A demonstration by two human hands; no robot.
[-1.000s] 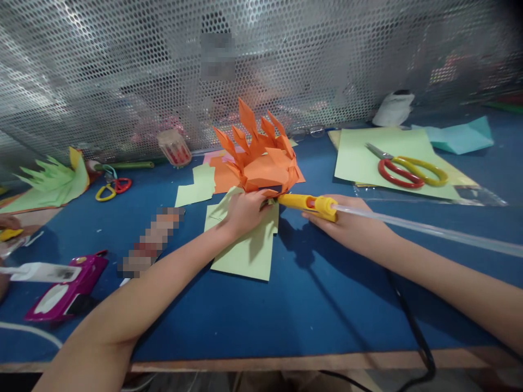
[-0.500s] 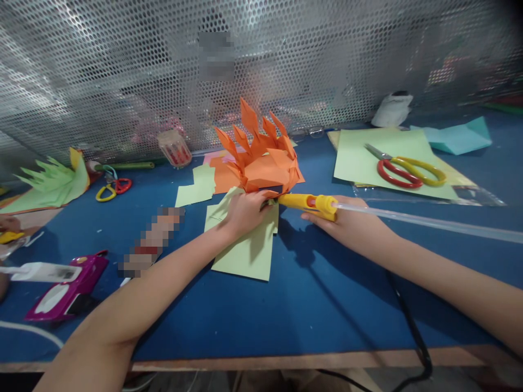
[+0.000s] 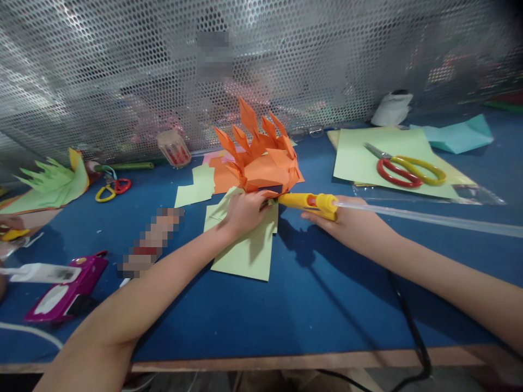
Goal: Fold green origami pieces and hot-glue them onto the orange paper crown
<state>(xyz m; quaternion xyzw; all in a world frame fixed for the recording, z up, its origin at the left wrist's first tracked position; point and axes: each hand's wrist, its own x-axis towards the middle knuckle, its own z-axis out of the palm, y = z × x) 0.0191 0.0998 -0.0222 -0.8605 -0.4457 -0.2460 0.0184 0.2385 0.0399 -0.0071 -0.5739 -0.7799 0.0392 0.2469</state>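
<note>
An orange paper crown (image 3: 265, 169) with pointed, folded tips stands at the middle of the table. My left hand (image 3: 247, 212) is closed on its near edge; the fingertips are partly hidden. In my right hand (image 3: 347, 218) is a yellow glue gun (image 3: 304, 201), a long clear glue stick (image 3: 429, 216) sticking out of its back. The gun's nozzle points left and meets the crown's near edge by my left fingers. Beneath my left hand lie pale green paper sheets (image 3: 245, 256).
Red-and-yellow scissors (image 3: 412, 170) rest on green paper (image 3: 351, 158) at right. Smaller scissors (image 3: 112, 188), a clear jar (image 3: 175, 148) and a purple device (image 3: 67, 288) are at left. A black cable (image 3: 408, 316) hangs over the front edge. Another person's hand (image 3: 12, 222) shows far left.
Both hands, the glue gun and the crown stay in nearly the same place. The free end of the glue stick has shifted slightly upward.
</note>
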